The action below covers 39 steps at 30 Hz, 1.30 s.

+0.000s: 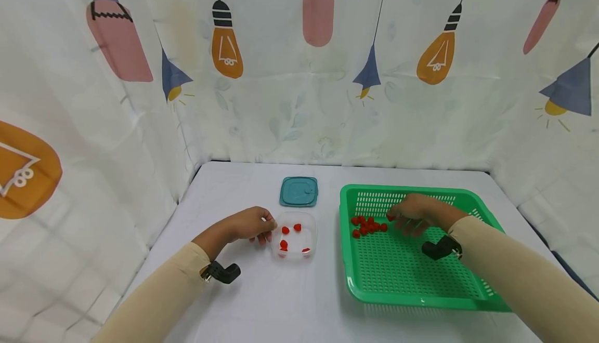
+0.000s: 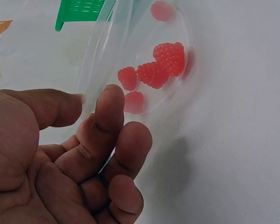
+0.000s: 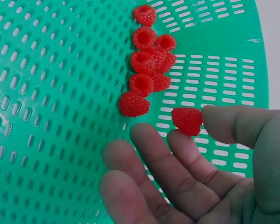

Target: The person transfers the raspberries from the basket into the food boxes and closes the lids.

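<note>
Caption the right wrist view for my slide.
The right hand pinches a raspberry near a cluster of raspberries in a green slotted basket.

The green basket (image 1: pixel 398 270) is slotted plastic, sitting flat, with a little huddle of bumpy red raspberries (image 1: pixel 367 226) in its far left part, some showing hollow ends. One more raspberry (image 3: pixel 186 121) is pinched inside the basket, right beside that bunch. Just left of the basket there's a clear tub (image 1: pixel 296 240), open-topped, with five loose berries (image 2: pixel 169 58) inside.
</note>
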Available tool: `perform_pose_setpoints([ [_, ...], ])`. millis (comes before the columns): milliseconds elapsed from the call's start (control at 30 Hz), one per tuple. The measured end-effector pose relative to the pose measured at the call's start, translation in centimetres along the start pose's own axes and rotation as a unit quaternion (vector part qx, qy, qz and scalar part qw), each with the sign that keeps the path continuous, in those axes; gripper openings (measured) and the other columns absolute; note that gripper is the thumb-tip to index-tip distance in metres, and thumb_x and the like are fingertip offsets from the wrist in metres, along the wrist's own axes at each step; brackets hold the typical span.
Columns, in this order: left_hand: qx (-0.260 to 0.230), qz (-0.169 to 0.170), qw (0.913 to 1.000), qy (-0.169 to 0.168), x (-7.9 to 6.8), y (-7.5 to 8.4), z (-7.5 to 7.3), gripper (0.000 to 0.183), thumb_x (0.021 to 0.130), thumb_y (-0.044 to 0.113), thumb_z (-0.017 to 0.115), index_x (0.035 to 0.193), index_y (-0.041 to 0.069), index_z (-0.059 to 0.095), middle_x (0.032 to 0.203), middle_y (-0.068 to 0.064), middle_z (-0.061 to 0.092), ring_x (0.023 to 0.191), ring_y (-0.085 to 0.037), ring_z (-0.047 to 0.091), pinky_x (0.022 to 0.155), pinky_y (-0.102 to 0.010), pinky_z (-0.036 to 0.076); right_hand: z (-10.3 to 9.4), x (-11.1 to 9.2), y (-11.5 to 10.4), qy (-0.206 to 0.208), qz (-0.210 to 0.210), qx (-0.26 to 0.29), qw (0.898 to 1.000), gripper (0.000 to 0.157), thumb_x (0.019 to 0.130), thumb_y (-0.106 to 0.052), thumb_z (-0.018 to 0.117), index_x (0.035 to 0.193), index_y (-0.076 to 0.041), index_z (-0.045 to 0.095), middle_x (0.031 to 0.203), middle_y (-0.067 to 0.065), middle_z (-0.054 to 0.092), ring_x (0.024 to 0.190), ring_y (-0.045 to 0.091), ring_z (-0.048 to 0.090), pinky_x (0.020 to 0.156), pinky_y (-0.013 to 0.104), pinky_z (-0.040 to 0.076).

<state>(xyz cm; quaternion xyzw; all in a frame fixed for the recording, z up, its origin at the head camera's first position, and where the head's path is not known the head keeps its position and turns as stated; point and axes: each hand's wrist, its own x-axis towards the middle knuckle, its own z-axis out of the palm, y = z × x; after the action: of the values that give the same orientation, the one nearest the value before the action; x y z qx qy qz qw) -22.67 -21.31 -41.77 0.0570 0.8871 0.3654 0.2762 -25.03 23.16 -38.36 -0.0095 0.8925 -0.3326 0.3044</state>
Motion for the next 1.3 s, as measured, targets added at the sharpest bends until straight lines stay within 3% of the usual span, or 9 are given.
perform_pose_setpoints([
  [533,-0.003,-0.001,1.0000,-0.001,0.1,-0.2,0.0,0.017,0.104,0.023,0.061,0.107,0.007,0.065,0.083,-0.007,0.068,0.075,-0.021,0.062,0.065,-0.033,0.048,-0.3,0.2,-0.5,-0.022,-0.085,0.025,0.996,0.042,0.105,-0.031,0.059,0.128,0.004,0.063,0.119,0.019,0.067,0.106,0.035,0.067,0.079,0.046,0.057],
  [733,-0.007,0.001,1.0000,-0.001,0.1,-0.3,0.0,0.017,0.104,0.023,0.061,0.106,0.007,0.065,0.082,-0.007,0.068,0.075,-0.021,0.061,0.065,-0.033,0.048,-0.2,0.2,-0.9,-0.026,-0.116,0.040,0.992,0.039,0.108,-0.029,0.052,0.127,0.003,0.063,0.124,0.021,0.065,0.109,0.036,0.066,0.081,0.046,0.057],
  [1300,0.000,0.004,1.0000,0.001,0.0,0.0,0.0,0.017,0.104,0.022,0.060,0.107,0.006,0.065,0.081,-0.007,0.068,0.074,-0.021,0.061,0.064,-0.032,0.048,-1.1,-0.2,-2.4,-0.026,-0.133,0.065,0.989,0.042,0.107,-0.032,0.055,0.126,0.004,0.064,0.122,0.019,0.064,0.110,0.036,0.065,0.079,0.045,0.058],
])
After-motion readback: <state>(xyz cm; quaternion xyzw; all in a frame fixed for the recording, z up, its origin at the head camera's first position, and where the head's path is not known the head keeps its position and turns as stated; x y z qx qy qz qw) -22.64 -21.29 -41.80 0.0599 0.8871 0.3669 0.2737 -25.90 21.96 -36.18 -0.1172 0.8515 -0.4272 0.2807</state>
